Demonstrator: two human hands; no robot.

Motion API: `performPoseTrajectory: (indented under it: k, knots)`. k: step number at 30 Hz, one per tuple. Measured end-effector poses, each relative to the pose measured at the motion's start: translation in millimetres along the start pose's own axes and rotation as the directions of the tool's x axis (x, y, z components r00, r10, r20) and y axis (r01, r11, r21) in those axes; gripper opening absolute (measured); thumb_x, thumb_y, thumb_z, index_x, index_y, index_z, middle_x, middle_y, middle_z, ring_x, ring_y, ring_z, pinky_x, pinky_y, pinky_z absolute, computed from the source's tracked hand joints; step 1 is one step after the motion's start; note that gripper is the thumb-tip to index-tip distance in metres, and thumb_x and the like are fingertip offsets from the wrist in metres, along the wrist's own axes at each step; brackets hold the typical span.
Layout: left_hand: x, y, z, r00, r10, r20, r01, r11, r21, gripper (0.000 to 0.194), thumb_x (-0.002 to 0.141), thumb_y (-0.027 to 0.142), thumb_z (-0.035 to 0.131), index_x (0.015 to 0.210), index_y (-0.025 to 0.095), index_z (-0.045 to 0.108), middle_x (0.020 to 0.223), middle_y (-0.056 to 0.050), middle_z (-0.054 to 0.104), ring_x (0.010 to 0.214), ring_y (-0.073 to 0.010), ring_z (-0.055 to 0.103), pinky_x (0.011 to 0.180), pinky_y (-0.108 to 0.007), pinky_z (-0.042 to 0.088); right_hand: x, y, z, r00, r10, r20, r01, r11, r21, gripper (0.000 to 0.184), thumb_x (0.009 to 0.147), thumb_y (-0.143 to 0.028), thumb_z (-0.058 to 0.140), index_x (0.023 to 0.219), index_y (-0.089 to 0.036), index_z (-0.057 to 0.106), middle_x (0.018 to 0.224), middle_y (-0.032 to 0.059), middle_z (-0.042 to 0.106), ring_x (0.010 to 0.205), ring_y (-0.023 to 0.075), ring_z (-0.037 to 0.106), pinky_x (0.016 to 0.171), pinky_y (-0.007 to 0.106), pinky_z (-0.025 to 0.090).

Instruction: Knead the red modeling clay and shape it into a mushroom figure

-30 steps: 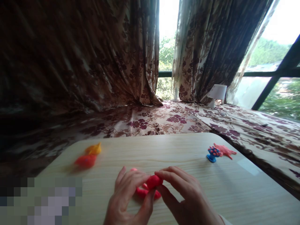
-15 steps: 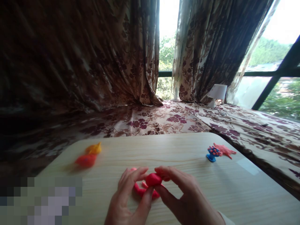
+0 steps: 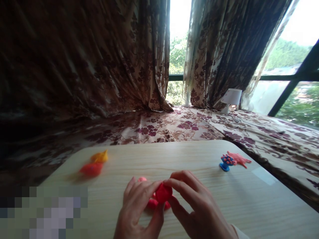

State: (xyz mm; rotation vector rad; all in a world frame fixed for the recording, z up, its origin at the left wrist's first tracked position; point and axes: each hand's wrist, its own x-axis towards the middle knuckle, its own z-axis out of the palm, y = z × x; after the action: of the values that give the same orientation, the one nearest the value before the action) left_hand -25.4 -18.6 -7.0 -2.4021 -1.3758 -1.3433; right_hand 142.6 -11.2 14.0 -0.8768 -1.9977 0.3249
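Note:
Between my two hands is a rounded lump of red modelling clay [image 3: 163,193], held above the table. My left hand [image 3: 141,202] pinches it from the left with thumb and fingers. From the other side my right hand [image 3: 193,200] grips its right edge with the fingertips. Below the lump, a curved red clay piece [image 3: 152,204] lies on the table, partly hidden by my left hand. A bit of pink clay [image 3: 142,179] shows just beyond my left fingers.
Orange-red clay [image 3: 91,169] and yellow clay [image 3: 99,156] lie at the table's left. Toward the right stand a blue clay piece with pink dots [image 3: 226,162] and a flat pink clay piece [image 3: 239,159]. A white lamp [image 3: 231,97] stands beyond the pale table [image 3: 159,156].
The red lump has turned between my fingertips and now looks rounder. My left fingers lifted off its top half a second ago and are back against it. The other clay pieces stay put.

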Motion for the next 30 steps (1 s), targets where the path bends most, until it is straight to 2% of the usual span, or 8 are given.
performPoseTrajectory:
  k: [4,15,21,25,30]
  knots:
    - [-0.6,-3.4,1.6,0.998,0.059,-0.024,-0.059,0.998,-0.019,0.031,0.078,0.015,0.059,0.108,0.023,0.056,0.094,-0.001,0.07,0.087,-0.0161,0.066,0.104,-0.04,0.034,-1.3,1.1,-0.1,1.0,-0.011,-0.03,0.01,1.0,-0.028,0.031,0.084,-0.011,0.054,0.112,-0.024,0.056,0.094,0.0049,0.057,0.085,0.0169,0.056,0.073,0.028,0.049]
    - [1.3,-1.6,1.9,0.999,0.047,0.007,-0.047,0.998,-0.03,0.029,0.077,0.019,0.063,0.105,0.026,0.058,0.088,0.003,0.072,0.086,-0.0162,0.067,0.102,-0.039,0.035,-0.4,-1.2,-3.5,0.999,0.031,0.023,-0.03,0.999,-0.029,0.023,0.088,-0.014,0.05,0.107,-0.023,0.06,0.085,0.0039,0.058,0.076,0.0156,0.055,0.065,0.027,0.046]
    - [0.5,-2.6,1.9,0.999,0.014,0.042,-0.013,1.0,-0.014,0.028,0.081,0.022,0.059,0.108,0.026,0.055,0.096,0.002,0.072,0.088,-0.016,0.068,0.103,-0.039,0.036,3.0,-1.6,-8.2,0.992,0.074,0.103,-0.072,0.997,-0.022,0.028,0.087,-0.018,0.055,0.114,-0.024,0.055,0.099,0.0051,0.059,0.087,0.0178,0.055,0.075,0.03,0.047]
    - [-0.5,-1.1,1.3,0.998,0.038,0.05,-0.037,0.999,-0.02,0.03,0.08,0.02,0.058,0.109,0.024,0.055,0.098,0.001,0.072,0.094,-0.0169,0.066,0.102,-0.037,0.039,3.6,-1.2,-7.6,0.995,0.036,0.089,-0.032,0.998,-0.052,0.022,0.088,-0.017,0.053,0.107,-0.026,0.059,0.091,0.0035,0.06,0.082,0.0175,0.054,0.07,0.03,0.046]
    - [-0.2,2.4,4.1,0.998,0.028,0.048,-0.028,1.0,-0.007,0.026,0.08,0.025,0.059,0.106,0.024,0.058,0.097,0.0,0.073,0.097,-0.0184,0.065,0.1,-0.037,0.041,2.3,-0.8,-7.3,0.996,-0.058,0.069,0.066,0.989,-0.129,0.024,0.088,-0.014,0.051,0.109,-0.022,0.058,0.089,0.0062,0.06,0.077,0.0185,0.052,0.064,0.03,0.046]
